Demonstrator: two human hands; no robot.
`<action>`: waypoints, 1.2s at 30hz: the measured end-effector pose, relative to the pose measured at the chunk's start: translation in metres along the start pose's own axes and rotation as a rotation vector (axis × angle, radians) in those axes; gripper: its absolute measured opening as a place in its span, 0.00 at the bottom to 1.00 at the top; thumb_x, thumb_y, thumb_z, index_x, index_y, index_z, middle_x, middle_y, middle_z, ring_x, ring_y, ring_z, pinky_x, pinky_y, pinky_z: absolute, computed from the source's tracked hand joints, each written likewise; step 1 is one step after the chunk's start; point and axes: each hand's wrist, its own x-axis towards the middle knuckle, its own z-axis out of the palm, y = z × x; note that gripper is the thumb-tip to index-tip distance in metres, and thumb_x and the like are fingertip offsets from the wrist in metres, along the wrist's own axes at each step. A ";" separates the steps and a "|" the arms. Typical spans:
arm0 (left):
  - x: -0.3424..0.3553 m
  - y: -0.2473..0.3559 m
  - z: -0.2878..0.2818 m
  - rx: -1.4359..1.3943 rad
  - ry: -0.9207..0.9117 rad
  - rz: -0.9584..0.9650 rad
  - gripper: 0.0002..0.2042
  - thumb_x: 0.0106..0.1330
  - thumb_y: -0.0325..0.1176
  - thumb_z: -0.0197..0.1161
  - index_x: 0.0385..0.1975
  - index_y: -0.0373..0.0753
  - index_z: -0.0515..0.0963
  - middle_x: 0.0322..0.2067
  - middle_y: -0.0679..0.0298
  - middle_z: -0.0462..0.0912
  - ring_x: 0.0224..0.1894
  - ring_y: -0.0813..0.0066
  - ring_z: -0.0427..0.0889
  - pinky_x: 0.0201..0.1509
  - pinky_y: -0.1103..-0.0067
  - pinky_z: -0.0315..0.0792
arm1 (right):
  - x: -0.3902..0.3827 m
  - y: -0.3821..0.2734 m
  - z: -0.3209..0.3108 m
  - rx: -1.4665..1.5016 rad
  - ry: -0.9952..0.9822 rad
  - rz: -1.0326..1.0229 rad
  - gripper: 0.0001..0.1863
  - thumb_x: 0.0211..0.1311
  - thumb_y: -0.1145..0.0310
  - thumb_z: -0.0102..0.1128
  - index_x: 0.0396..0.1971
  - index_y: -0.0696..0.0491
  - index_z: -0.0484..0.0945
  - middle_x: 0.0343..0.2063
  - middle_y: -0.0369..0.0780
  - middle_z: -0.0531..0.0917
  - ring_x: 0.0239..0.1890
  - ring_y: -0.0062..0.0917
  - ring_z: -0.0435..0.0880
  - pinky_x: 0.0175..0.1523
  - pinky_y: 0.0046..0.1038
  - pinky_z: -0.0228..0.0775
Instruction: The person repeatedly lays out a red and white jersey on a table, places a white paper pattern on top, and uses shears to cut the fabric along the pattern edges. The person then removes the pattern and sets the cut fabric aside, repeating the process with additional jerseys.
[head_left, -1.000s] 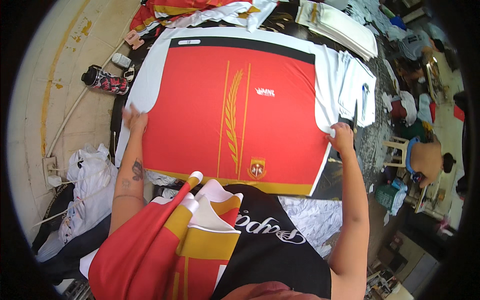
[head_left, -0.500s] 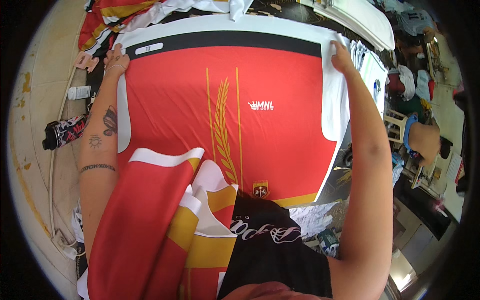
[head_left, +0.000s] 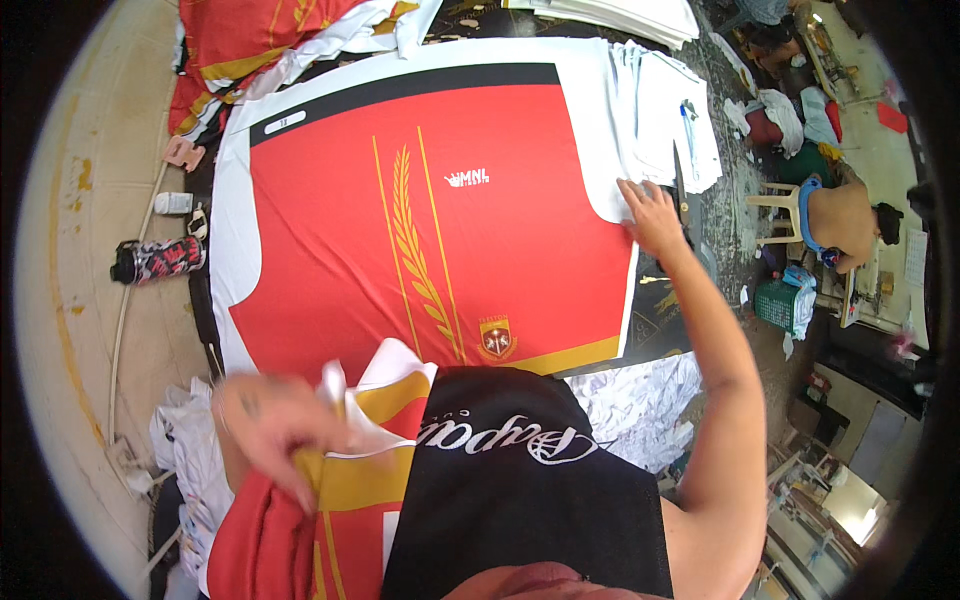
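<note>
A big red printed sheet (head_left: 330, 240) with a white border, a black top band and a gold wheat stripe lies flat on the table. My right hand (head_left: 652, 215) rests flat on its right white edge, fingers spread. My left hand (head_left: 275, 425), blurred by motion, is down near my body on a bundle of red, gold and white fabric (head_left: 340, 500) that hangs over my front. Its fingers curl at the white edge of that fabric; the grip itself is too blurred to read.
A stack of white sheets (head_left: 670, 120) lies right of the red sheet. More red and gold fabric (head_left: 260, 40) is piled at the far left. A patterned bottle (head_left: 160, 260) lies on the floor at left. Another person (head_left: 840, 215) sits bent over at right beside a plastic stool (head_left: 775, 205).
My left hand has come back from the sheet's far left corner to the fabric bundle at my body. My right hand has slid down from the top right corner to the sheet's right edge.
</note>
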 end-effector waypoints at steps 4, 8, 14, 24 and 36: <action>0.002 0.012 0.031 0.299 -0.087 -0.109 0.20 0.68 0.43 0.72 0.53 0.38 0.81 0.35 0.55 0.87 0.36 0.62 0.88 0.43 0.70 0.82 | -0.022 -0.114 -0.055 0.617 0.038 -0.109 0.48 0.55 0.49 0.79 0.69 0.62 0.68 0.64 0.58 0.76 0.67 0.50 0.74 0.70 0.46 0.68; -0.001 -0.040 0.024 0.199 0.259 -0.319 0.26 0.67 0.54 0.67 0.53 0.38 0.77 0.42 0.53 0.85 0.41 0.62 0.87 0.47 0.69 0.82 | -0.060 -0.218 -0.164 1.507 -0.278 -0.889 0.56 0.56 0.51 0.81 0.76 0.60 0.57 0.71 0.51 0.70 0.75 0.35 0.66 0.78 0.37 0.58; 0.024 0.117 -0.018 0.125 1.137 0.082 0.36 0.65 0.69 0.59 0.53 0.38 0.71 0.51 0.49 0.82 0.49 0.61 0.84 0.54 0.68 0.81 | -0.088 -0.108 -0.302 1.693 -0.023 -0.084 0.20 0.67 0.60 0.73 0.52 0.56 0.82 0.39 0.35 0.88 0.36 0.19 0.88 0.41 0.25 0.81; 0.027 0.182 0.030 1.316 1.107 0.227 0.12 0.67 0.30 0.70 0.48 0.36 0.81 0.38 0.62 0.86 0.40 0.74 0.86 0.49 0.74 0.80 | -0.135 -0.003 -0.407 0.707 0.375 -0.265 0.18 0.75 0.64 0.63 0.58 0.57 0.78 0.48 0.36 0.82 0.53 0.22 0.80 0.61 0.25 0.71; 0.073 0.193 0.124 1.295 0.753 -0.457 0.25 0.57 0.37 0.75 0.53 0.33 0.80 0.38 0.53 0.86 0.43 0.62 0.86 0.55 0.66 0.78 | -0.186 -0.018 -0.490 -0.387 0.979 -0.729 0.24 0.68 0.62 0.69 0.58 0.59 0.80 0.51 0.40 0.88 0.55 0.24 0.88 0.61 0.30 0.81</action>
